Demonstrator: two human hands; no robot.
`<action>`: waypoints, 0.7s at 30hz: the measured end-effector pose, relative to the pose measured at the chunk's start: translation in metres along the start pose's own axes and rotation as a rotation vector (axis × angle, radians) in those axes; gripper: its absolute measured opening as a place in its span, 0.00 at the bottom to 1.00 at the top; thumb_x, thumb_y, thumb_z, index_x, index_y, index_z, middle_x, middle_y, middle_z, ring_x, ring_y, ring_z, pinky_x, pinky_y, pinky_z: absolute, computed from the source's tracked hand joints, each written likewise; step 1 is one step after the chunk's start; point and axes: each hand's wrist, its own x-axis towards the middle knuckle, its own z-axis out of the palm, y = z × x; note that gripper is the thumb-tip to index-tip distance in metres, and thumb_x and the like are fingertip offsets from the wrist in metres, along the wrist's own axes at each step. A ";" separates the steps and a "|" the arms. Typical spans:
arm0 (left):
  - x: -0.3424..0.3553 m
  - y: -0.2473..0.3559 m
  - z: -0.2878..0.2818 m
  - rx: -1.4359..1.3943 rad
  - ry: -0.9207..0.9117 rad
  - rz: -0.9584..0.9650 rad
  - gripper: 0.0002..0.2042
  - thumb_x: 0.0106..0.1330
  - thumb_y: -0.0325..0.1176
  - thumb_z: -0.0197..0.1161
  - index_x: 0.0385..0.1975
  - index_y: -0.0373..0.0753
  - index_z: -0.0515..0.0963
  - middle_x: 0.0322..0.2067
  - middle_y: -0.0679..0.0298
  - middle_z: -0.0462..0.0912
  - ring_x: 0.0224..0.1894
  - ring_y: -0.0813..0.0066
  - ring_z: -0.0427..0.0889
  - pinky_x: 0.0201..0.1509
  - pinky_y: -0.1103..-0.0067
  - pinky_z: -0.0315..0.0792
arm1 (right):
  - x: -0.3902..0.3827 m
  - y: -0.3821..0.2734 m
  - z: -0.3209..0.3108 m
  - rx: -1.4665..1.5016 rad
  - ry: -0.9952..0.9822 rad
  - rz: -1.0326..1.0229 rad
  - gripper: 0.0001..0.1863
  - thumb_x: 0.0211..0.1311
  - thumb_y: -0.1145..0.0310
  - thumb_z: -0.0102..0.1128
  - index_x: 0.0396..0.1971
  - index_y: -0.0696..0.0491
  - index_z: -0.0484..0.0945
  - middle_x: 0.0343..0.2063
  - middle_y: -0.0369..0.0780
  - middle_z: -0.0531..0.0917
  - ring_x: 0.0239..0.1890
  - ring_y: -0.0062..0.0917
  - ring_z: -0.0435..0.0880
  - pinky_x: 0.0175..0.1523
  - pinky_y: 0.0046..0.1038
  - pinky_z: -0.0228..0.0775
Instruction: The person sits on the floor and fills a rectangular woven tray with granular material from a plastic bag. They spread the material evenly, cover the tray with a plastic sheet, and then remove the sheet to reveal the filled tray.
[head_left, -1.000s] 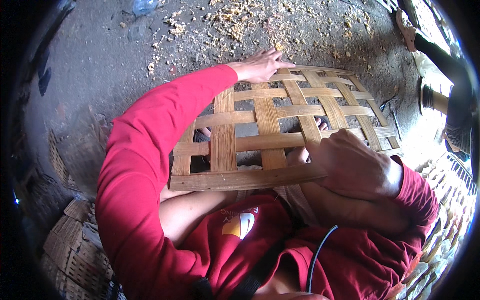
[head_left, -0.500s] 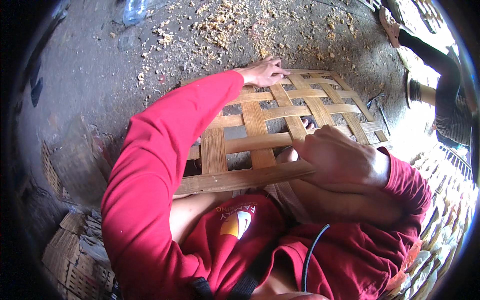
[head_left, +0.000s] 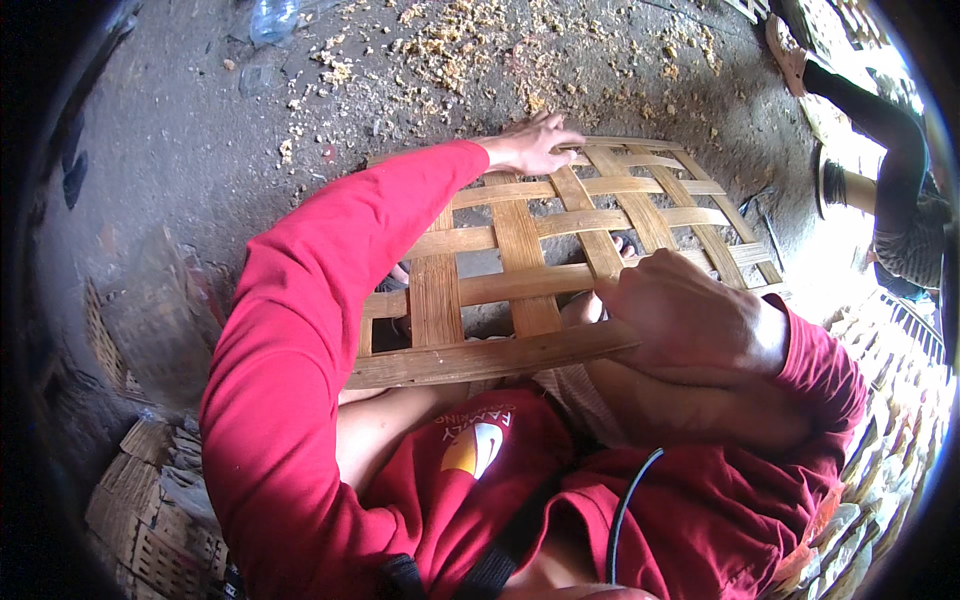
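A woven bamboo panel (head_left: 518,243) with wide, open gaps lies tilted across my lap, its thick near strip toward my body. At the panel's far edge, my left hand (head_left: 535,147) rests with its fingers spread and stretched over a strip end. My right hand (head_left: 690,312) is closed in a fist at the right end of the near strip, gripping the panel there; its fingertips are hidden. Parts of my feet (head_left: 622,245) show through the gaps.
Yellowish crumbs (head_left: 450,50) litter the grey floor beyond the panel. A clear plastic bottle (head_left: 272,20) lies at the far left. Stacked woven pieces (head_left: 165,520) stand at lower left, with rows of pale strips (head_left: 890,420) at right. Another person's leg (head_left: 865,115) reaches in at upper right.
My left hand's fingers have lifted and spread slightly at the far edge. The panel has shifted a little to the right. My right hand keeps its grip.
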 end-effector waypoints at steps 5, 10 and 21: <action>-0.005 -0.013 0.007 -0.014 0.010 0.027 0.21 0.73 0.50 0.48 0.53 0.42 0.77 0.53 0.57 0.67 0.61 0.59 0.63 0.66 0.62 0.59 | 0.003 -0.006 -0.007 -0.020 -0.067 0.060 0.16 0.44 0.74 0.65 0.36 0.58 0.74 0.34 0.46 0.77 0.43 0.44 0.75 0.51 0.40 0.65; -0.011 -0.008 -0.004 -0.073 -0.053 -0.001 0.25 0.71 0.55 0.49 0.54 0.42 0.76 0.55 0.56 0.66 0.63 0.57 0.61 0.68 0.61 0.56 | 0.000 -0.007 -0.004 -0.059 0.006 0.073 0.15 0.48 0.68 0.64 0.35 0.58 0.75 0.32 0.47 0.78 0.41 0.45 0.76 0.47 0.41 0.67; -0.048 0.002 -0.139 -0.331 -0.426 -0.072 0.37 0.71 0.65 0.37 0.69 0.42 0.59 0.63 0.50 0.66 0.64 0.59 0.68 0.68 0.61 0.63 | -0.007 -0.011 -0.062 -0.467 0.455 0.141 0.24 0.40 0.66 0.76 0.41 0.48 0.77 0.19 0.34 0.77 0.25 0.28 0.78 0.35 0.34 0.71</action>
